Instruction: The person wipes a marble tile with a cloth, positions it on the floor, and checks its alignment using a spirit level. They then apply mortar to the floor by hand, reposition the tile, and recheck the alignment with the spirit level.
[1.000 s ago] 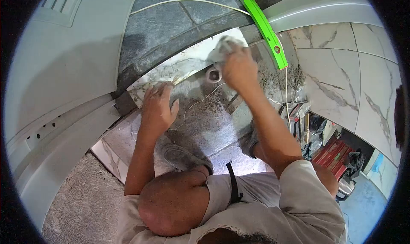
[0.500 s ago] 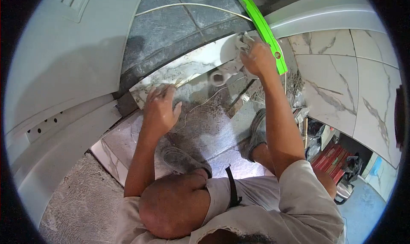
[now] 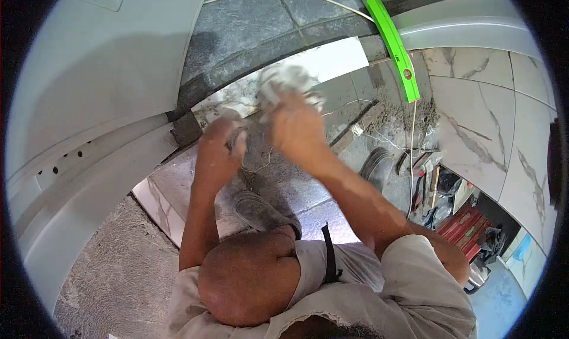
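My right hand point(image 3: 299, 125), smeared by motion, is closed on a crumpled pale rag point(image 3: 287, 81). The rag lies against a white, grey-veined marble-look tile strip point(image 3: 338, 60) set along the edge of the dark floor tiles. Beside it, my left hand point(image 3: 220, 146) is at the strip's left end. Its fingers are bent over the near edge and the thumb stands apart, with nothing visible held; blur hides the fingertips.
A bright green spirit level point(image 3: 388, 39) lies past the strip's right end. A white cable point(image 3: 413, 155) runs over the floor. A white door point(image 3: 118, 60) stands at left, marble-look wall tiles point(image 3: 474, 113) at right. Tools and a red box point(image 3: 465, 229) sit lower right.
My right hand has swept left along the strip with the rag, uncovering the strip's right end. My left hand stays near the left end. The view has shifted slightly.
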`<state>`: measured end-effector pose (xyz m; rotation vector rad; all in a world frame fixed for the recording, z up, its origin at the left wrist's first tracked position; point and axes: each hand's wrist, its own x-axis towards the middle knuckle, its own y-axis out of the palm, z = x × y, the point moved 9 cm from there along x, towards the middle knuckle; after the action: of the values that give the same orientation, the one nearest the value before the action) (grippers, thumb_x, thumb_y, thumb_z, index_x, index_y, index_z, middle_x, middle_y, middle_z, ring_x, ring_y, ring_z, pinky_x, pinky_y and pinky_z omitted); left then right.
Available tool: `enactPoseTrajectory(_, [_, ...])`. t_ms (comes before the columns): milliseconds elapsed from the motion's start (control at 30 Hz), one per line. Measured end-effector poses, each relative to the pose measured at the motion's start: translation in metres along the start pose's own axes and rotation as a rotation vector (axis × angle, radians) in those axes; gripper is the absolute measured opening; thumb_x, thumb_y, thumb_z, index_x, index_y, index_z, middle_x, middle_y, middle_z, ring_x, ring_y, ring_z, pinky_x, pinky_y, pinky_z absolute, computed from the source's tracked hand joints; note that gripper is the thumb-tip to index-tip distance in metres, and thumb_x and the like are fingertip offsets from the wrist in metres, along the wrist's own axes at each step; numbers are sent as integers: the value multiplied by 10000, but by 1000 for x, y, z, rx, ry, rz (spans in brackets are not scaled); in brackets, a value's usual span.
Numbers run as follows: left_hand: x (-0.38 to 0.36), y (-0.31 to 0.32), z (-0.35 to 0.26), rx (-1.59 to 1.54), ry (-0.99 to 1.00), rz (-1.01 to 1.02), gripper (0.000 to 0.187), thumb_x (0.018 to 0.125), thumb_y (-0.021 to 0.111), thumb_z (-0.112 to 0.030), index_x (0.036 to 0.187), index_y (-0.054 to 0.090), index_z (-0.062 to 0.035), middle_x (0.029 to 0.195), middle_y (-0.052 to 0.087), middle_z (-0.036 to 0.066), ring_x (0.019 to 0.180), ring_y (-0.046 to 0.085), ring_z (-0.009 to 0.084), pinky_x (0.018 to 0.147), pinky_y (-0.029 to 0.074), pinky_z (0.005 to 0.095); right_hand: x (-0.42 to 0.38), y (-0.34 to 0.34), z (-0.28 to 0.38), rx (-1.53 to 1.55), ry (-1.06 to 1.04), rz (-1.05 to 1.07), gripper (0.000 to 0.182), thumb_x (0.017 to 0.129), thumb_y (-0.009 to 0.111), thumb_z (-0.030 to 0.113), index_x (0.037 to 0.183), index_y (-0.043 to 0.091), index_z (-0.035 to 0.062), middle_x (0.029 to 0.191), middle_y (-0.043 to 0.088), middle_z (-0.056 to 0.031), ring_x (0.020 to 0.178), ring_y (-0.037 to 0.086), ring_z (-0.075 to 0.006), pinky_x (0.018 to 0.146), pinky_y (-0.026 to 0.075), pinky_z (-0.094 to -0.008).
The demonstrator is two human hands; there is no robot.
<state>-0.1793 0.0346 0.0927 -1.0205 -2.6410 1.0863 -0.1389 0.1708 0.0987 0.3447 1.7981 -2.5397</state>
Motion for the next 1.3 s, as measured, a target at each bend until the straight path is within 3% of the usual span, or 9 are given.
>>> enactPoseTrajectory(233, [-44, -43, 36, -573, -140, -212, 266, 855, 659, -151, 1084, 620, -21, 1109, 647, 109, 1063, 590, 244, 931, 441, 398, -55, 36, 47, 365, -20, 587, 368, 768, 629, 183, 1124, 665, 98, 1250, 607, -133, 1161, 571, -309, 943, 494, -388])
enactPoseTrajectory(300, [-45, -21, 32, -622, -131, -47, 361, 855, 677, -200, 1151, 589, -14, 1157, 619, 114, 1098, 566, 238, 942, 435, 389, -55, 11, 20, 815, -80, 336, 395, 763, 659, 123, 1153, 644, 59, 1228, 627, -126, 1116, 605, -267, 923, 500, -350])
enactPoseTrajectory(500, [-50, 103, -3, -967, -149, 420, 699, 855, 706, -338, 1380, 396, 4, 1206, 555, 126, 1085, 534, 175, 901, 451, 326, -77, 28, -105, 1574, 686, -106, 496, 778, 668, 35, 1247, 519, -26, 1036, 642, -112, 930, 611, -182, 814, 501, -300])
enactPoseTrajectory(633, [-33, 125, -27, -1069, -288, 482, 578, 893, 666, -272, 1340, 429, 8, 1119, 557, 63, 924, 554, 108, 764, 483, 266, -57, -2, -97, 1601, 554, -265, 557, 803, 689, 82, 1289, 457, -62, 1064, 632, -148, 937, 609, -187, 813, 498, -306])
enactPoseTrajectory(767, [-12, 110, -32, -1077, -179, 306, 410, 919, 578, -136, 1287, 476, 12, 1114, 555, 49, 938, 543, 96, 782, 471, 253, -35, -46, -84, 910, 360, -284, 593, 864, 684, 364, 1212, 522, -89, 1080, 631, -168, 936, 612, -186, 820, 490, -301])
enactPoseTrajectory(867, [-3, 89, -33, -888, -3, 87, 371, 909, 506, -54, 1274, 488, 11, 1124, 553, 50, 989, 536, 110, 836, 448, 258, -39, -12, -69, 1218, 569, 291, 635, 925, 541, 523, 1193, 568, -53, 1071, 646, -142, 957, 612, -168, 835, 480, -282])
enactPoseTrajectory(1000, [-15, 77, -42, -884, 81, 11, 386, 885, 452, 3, 1270, 492, 3, 1131, 546, 63, 1030, 530, 134, 878, 427, 267, -47, -12, -54, 1559, 592, 378, 596, 930, 553, 499, 1203, 579, -30, 1098, 648, -109, 965, 614, -160, 851, 487, -292])
enactPoseTrajectory(1167, [-29, 82, -21, -1269, -246, 285, 349, 937, 477, -32, 1285, 492, -6, 1026, 593, 50, 851, 584, 147, 777, 471, 264, -61, 16, -120, 1575, 560, 408, 357, 924, 632, 283, 1164, 599, 21, 1081, 656, -74, 987, 626, -166, 881, 499, -322])
enactPoseTrajectory(1300, [-33, 52, -11, -705, -240, 491, 301, 966, 498, -174, 1188, 574, 16, 891, 630, 109, 679, 584, 123, 672, 484, 261, -65, -13, -115, 1384, 320, 377, 220, 797, 748, 249, 877, 685, 53, 761, 661, -17, 702, 613, -121, 702, 507, -266])
